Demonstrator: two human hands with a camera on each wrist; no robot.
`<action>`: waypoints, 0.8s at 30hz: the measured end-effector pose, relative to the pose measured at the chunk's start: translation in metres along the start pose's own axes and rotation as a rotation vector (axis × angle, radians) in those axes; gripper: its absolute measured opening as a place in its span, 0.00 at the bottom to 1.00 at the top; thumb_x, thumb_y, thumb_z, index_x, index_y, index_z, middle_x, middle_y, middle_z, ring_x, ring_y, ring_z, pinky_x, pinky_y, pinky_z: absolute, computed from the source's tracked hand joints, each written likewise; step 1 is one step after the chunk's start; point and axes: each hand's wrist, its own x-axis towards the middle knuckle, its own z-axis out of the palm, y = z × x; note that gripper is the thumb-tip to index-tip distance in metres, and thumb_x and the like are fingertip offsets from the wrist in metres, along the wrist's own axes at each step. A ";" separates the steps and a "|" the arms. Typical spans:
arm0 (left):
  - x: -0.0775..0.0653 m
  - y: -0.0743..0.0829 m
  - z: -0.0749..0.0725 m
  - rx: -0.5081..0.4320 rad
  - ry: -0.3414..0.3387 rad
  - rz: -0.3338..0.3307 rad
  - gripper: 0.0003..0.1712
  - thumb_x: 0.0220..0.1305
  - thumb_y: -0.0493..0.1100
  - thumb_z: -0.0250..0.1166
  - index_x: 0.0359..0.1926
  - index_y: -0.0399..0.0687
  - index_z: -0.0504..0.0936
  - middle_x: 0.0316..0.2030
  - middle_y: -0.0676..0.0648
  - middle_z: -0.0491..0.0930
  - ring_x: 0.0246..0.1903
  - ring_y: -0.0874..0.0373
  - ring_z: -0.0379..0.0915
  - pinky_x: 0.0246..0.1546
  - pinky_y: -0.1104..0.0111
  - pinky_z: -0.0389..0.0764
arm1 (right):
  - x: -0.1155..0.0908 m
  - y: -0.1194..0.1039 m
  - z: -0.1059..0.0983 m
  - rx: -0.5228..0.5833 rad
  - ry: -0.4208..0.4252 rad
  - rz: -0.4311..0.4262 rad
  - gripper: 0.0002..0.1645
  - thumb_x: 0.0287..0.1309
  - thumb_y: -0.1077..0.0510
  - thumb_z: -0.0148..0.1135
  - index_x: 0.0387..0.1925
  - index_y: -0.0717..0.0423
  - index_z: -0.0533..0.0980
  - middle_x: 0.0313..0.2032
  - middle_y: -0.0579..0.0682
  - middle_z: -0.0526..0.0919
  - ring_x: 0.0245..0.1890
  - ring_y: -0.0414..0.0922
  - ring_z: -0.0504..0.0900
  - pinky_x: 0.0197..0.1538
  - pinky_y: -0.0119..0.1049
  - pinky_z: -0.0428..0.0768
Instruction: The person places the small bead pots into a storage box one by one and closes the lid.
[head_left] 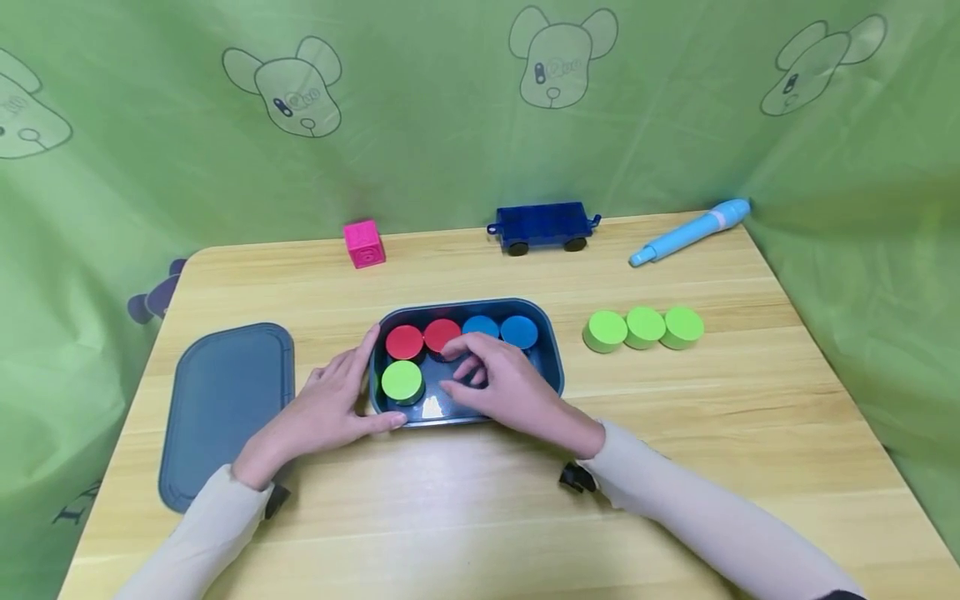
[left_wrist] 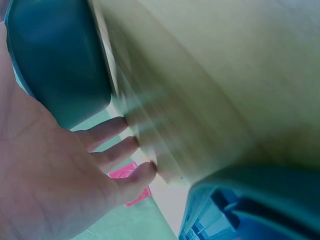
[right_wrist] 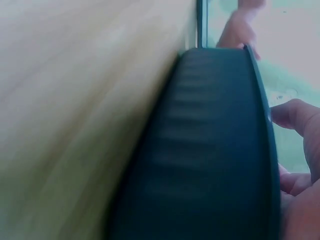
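Observation:
A dark blue-grey rectangular box (head_left: 558,375) holds two red discs (head_left: 405,342), two blue discs (head_left: 519,332) and one green disc (head_left: 403,382). My left hand (head_left: 330,408) rests against the box's left end, index finger along the wall and thumb at the front rim. In the left wrist view its other fingers (left_wrist: 107,131) stretch out loosely beside the box wall (left_wrist: 57,60). Over the box's middle, my right hand (head_left: 506,383) has bent fingers with thumb and index apart, and nothing shows between them. The right wrist view shows the box's outer wall (right_wrist: 215,145).
Three green discs (head_left: 643,327) stand in a row right of the box. A flat dark lid (head_left: 225,408) lies on the left. Along the back are a pink cube (head_left: 364,244), a blue toy wagon (head_left: 543,227) and a light-blue pen-shaped thing (head_left: 690,233).

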 end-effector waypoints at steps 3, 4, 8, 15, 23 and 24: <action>0.000 0.000 0.000 0.001 -0.001 -0.004 0.75 0.63 0.79 0.69 0.89 0.64 0.28 0.83 0.36 0.58 0.80 0.32 0.53 0.71 0.25 0.56 | -0.006 0.003 -0.011 0.010 0.056 0.000 0.23 0.66 0.58 0.79 0.59 0.57 0.83 0.49 0.48 0.87 0.44 0.39 0.86 0.48 0.42 0.87; 0.000 0.000 0.000 0.002 -0.001 -0.005 0.75 0.63 0.79 0.69 0.89 0.64 0.28 0.83 0.36 0.58 0.80 0.32 0.53 0.71 0.25 0.56 | -0.007 0.005 -0.015 0.015 0.072 -0.004 0.22 0.66 0.59 0.79 0.59 0.57 0.83 0.50 0.48 0.87 0.45 0.40 0.86 0.48 0.42 0.87; 0.000 0.000 0.001 0.003 -0.003 -0.009 0.75 0.63 0.80 0.69 0.89 0.64 0.28 0.83 0.36 0.58 0.80 0.32 0.52 0.71 0.25 0.56 | -0.016 0.012 -0.031 0.002 0.134 -0.013 0.20 0.66 0.60 0.78 0.57 0.56 0.84 0.51 0.52 0.87 0.47 0.42 0.85 0.51 0.43 0.84; 0.000 0.001 0.002 -0.004 -0.008 -0.010 0.76 0.62 0.80 0.70 0.90 0.63 0.29 0.83 0.37 0.57 0.80 0.33 0.53 0.70 0.25 0.57 | -0.037 0.027 -0.064 -0.002 0.241 0.043 0.24 0.68 0.60 0.76 0.63 0.59 0.80 0.54 0.56 0.86 0.46 0.45 0.82 0.48 0.39 0.81; 0.000 0.002 0.001 0.000 -0.010 -0.020 0.75 0.62 0.81 0.69 0.89 0.65 0.28 0.84 0.38 0.56 0.80 0.34 0.53 0.71 0.26 0.57 | -0.061 0.046 -0.111 -0.037 0.337 0.127 0.24 0.71 0.60 0.75 0.64 0.58 0.80 0.54 0.52 0.84 0.44 0.45 0.81 0.44 0.28 0.80; 0.000 0.002 0.001 0.000 -0.011 -0.020 0.75 0.63 0.81 0.69 0.89 0.65 0.28 0.84 0.38 0.56 0.80 0.34 0.53 0.71 0.26 0.57 | -0.064 0.049 -0.117 -0.051 0.348 0.136 0.23 0.71 0.60 0.75 0.64 0.58 0.80 0.54 0.52 0.84 0.44 0.44 0.81 0.44 0.27 0.79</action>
